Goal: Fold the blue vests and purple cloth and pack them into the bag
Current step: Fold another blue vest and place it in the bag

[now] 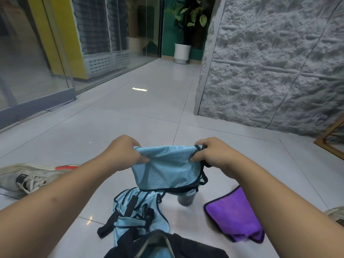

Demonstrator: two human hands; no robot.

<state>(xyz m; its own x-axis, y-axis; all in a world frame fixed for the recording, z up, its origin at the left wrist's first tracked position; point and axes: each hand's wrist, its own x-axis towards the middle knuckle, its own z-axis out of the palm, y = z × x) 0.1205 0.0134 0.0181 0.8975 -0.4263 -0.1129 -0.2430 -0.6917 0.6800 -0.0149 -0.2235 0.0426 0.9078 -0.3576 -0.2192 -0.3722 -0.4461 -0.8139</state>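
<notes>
A light blue mesh vest (165, 168) with dark trim hangs folded in the air over the floor. My left hand (123, 152) pinches its top left corner and my right hand (211, 154) pinches its top right corner. Below it a second blue vest (137, 211) lies crumpled on the tiles with dark straps spread out. A purple cloth (235, 214) lies flat on the floor to the right, partly under my right forearm. The dark bag (167, 246) sits open at the bottom edge, with blue fabric showing inside.
A grey sneaker (28, 178) lies at the left. A dark round object (186, 199) stands behind the hanging vest. A textured grey wall (270, 62) rises at the right, with a wooden frame (331, 138) beside it. Glass doors and a potted plant (183, 34) stand far back.
</notes>
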